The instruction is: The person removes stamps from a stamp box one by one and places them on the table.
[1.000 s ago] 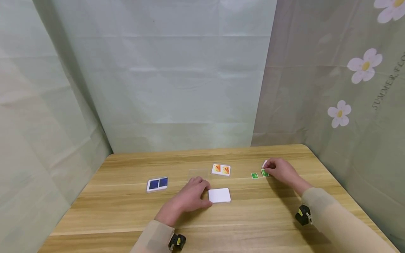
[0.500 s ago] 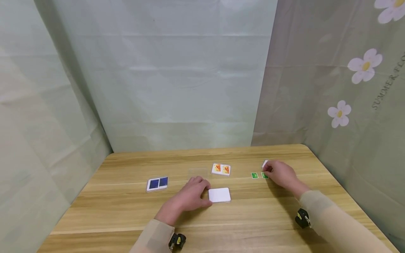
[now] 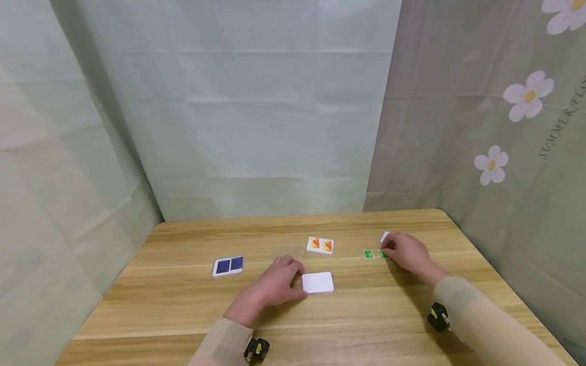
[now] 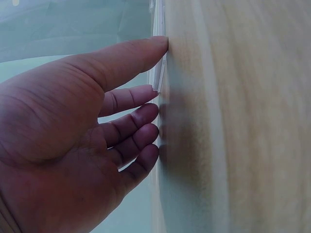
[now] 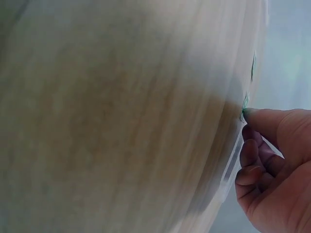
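Note:
My left hand rests at the left end of a stack of white cards, thumb at its near corner and index finger at its far one. In the left wrist view the remaining fingers curve loosely beside the stack. At the right, my right hand pinches the edge of a small green square card, which lies in line with a second green square card. Behind the fingertips a white card shows in part, the rest hidden by the hand. The right wrist view has the thumb against the green edge.
A white card with two orange pictures lies at the back middle. Another with two dark blue squares is at the left. A clear, see-through sheet lies beyond my left hand. Curtains hang behind the wooden table.
The right hand has brought the right green square card slightly nearer, level with the other one, and now covers part of it. My left hand and the stack have stayed put.

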Demonstrator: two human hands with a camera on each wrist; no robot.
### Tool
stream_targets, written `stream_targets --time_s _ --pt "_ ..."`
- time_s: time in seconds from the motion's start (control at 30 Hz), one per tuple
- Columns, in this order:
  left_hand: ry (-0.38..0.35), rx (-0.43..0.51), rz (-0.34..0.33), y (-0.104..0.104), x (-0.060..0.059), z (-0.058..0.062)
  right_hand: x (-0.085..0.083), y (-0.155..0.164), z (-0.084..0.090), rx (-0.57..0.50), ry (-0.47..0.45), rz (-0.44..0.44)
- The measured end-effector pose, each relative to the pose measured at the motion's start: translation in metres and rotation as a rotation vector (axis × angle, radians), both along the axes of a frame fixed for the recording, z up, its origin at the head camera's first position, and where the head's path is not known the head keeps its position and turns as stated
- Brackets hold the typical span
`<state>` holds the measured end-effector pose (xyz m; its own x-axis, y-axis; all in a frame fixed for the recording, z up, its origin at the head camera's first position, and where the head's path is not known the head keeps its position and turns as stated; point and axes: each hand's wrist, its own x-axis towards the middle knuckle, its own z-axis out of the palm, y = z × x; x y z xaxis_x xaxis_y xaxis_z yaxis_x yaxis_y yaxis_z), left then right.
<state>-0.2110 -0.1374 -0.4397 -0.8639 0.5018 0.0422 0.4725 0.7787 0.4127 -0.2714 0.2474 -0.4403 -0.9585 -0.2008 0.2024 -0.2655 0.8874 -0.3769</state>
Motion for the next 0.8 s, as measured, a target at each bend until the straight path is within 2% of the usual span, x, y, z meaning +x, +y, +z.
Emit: stream_targets --time_s 0.37,0.53,0.8 --pt "0.004 0.012 -0.001 0.0 0.0 -0.002 0.005 0.004 0.002 -0.116 -0.024 -0.024" --pt "0.003 0.01 0.002 0.0 -0.001 -0.003 0.013 -0.006 0.006 -0.192 -0.013 0.015" --pt "-0.018 -0.003 0.013 0.001 0.0 0.0 0.028 -0.028 0.008 -0.271 -0.043 0.06"
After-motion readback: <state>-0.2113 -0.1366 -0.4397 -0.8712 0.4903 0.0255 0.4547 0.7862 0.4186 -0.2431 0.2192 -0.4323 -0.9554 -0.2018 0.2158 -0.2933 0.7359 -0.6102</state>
